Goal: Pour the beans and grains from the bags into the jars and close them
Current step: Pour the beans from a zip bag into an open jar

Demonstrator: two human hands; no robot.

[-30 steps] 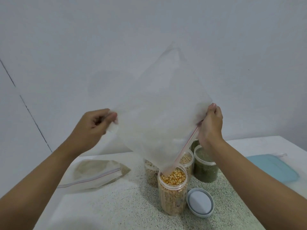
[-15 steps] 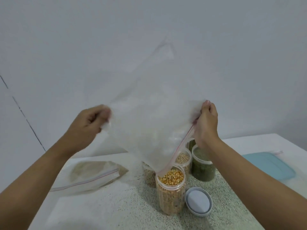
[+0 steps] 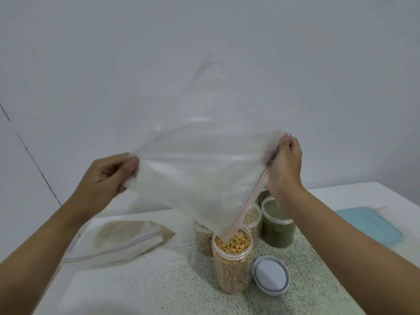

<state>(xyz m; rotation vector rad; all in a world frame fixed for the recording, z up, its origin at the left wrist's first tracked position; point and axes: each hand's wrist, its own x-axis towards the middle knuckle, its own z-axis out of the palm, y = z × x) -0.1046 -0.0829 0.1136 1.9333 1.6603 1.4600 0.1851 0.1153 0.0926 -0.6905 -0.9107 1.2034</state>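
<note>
Clear bag [image 3: 200, 178] tilted over corn jar [image 3: 231, 269], left grip [image 3: 106, 178] and right grip [image 3: 285, 164] pinching its corners

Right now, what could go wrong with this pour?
1. The corn jar looks full to the rim; any kernels left in the bag could spill onto the counter.
2. The bag's corner dips into the jar mouth while the left hand and right hand hold it high; a sideways tug might tip the jar.
3. Heaped corn may keep the lid from seating.
</note>
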